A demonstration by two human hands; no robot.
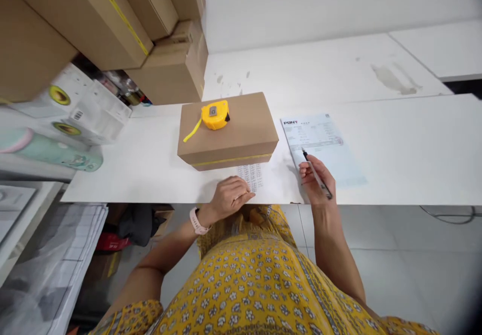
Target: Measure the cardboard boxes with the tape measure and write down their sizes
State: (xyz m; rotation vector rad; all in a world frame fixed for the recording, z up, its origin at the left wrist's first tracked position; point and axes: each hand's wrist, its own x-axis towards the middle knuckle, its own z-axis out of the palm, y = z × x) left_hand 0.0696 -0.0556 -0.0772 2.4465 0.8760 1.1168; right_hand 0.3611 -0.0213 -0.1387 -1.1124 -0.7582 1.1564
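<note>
My right hand (320,182) is closed around a black-and-clear pen (315,172), its tip over the lower left part of a printed form (320,139) on the desk. At the desk's front edge, my left hand (231,196) rests with its fingers curled in, and I see nothing held in it. A sheet with printed rows (251,174) lies beside those fingers, partly under a closed cardboard box (241,131). On top of the box sits a yellow tape measure (216,115), a short length of its blade pulled out to the left.
Large cardboard boxes (165,69) are stacked at the back left. Near them are white avocado-print cartons (86,106) and a mint-green bottle (56,149) on its side. The white desk (406,159) extends right. Papers under plastic (64,254) lie at lower left.
</note>
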